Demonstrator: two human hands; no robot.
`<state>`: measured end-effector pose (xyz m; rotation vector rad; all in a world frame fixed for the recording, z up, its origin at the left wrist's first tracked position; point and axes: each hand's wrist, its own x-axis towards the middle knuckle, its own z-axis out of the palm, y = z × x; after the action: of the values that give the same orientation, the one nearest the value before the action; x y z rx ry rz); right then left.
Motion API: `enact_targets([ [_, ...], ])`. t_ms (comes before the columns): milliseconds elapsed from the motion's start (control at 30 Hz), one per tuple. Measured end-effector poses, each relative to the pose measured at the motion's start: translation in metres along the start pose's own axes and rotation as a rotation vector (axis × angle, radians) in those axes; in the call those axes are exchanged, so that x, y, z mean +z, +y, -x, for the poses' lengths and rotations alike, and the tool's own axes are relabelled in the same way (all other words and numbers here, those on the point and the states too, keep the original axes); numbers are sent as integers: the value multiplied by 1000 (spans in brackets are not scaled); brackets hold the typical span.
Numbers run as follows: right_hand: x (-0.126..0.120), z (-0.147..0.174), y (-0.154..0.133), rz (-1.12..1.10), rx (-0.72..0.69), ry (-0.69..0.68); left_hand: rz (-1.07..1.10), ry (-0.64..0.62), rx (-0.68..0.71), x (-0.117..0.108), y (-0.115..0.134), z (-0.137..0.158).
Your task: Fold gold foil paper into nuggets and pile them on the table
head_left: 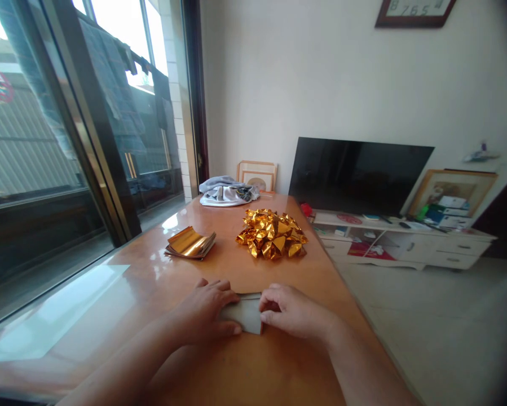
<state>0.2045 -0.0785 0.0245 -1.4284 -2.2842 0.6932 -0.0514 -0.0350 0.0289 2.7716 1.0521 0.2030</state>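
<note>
A small grey-white sheet of paper lies on the table in front of me, with a fold along its far edge. My left hand is on its left part, fingers at the far edge and thumb at the near edge. At the right edge, my right hand pinches the paper between thumb and curled fingers. Beyond my left hand lies a stack of shiny gold foil paper sheets, the top one curling up. A pile of folded gold foil pieces stands beyond my right hand.
The glossy wooden table stretches away, with bundled cloth and picture frames at its far end. A sliding glass door is on the left. Right of the table, a television stands on a white cabinet.
</note>
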Motion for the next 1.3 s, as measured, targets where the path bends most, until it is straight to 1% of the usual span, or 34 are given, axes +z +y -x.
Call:
enact_targets([
  [100, -4, 2, -2, -3, 20, 33, 30, -5, 11, -4, -4, -4],
  [200, -6, 3, -5, 11, 29, 10, 57, -12, 26, -6, -8, -9],
  [267, -3, 2, -6, 9, 26, 4, 65, -19, 34, -6, -9, -11],
  [467, 11, -12, 3, -78, -40, 59, 90, -38, 21, -12, -9, -13],
  [567, 15, -18, 8, -132, -1, 55, 154, -51, 48, -18, -9, -10],
  [667, 18, -21, 13, -163, 61, 43, 223, -26, 9, -19, -12, -10],
  [800, 26, -25, 19, -127, 156, 86, 310, 32, -58, -5, -20, -16],
  [933, 33, -26, 21, -94, 295, 152, 317, 66, -133, 14, -26, -22],
  [1000, 33, -24, 16, -56, 341, 223, 316, 87, -150, 19, -27, -22],
  [1033, 32, -22, 11, -8, 344, 281, 314, 93, -145, 20, -27, -21],
  [1100, 28, -17, 0, 110, 310, 425, 305, 101, -124, 20, -25, -20],
  [1133, 26, -15, -7, 149, 262, 463, 299, 105, -115, 20, -24, -19],
  [1200, 24, -9, -21, 193, 150, 451, 284, 107, -103, 19, -23, -19],
  [1300, 26, -1, -37, 240, 9, 348, 268, 107, -91, 19, -21, -19],
])
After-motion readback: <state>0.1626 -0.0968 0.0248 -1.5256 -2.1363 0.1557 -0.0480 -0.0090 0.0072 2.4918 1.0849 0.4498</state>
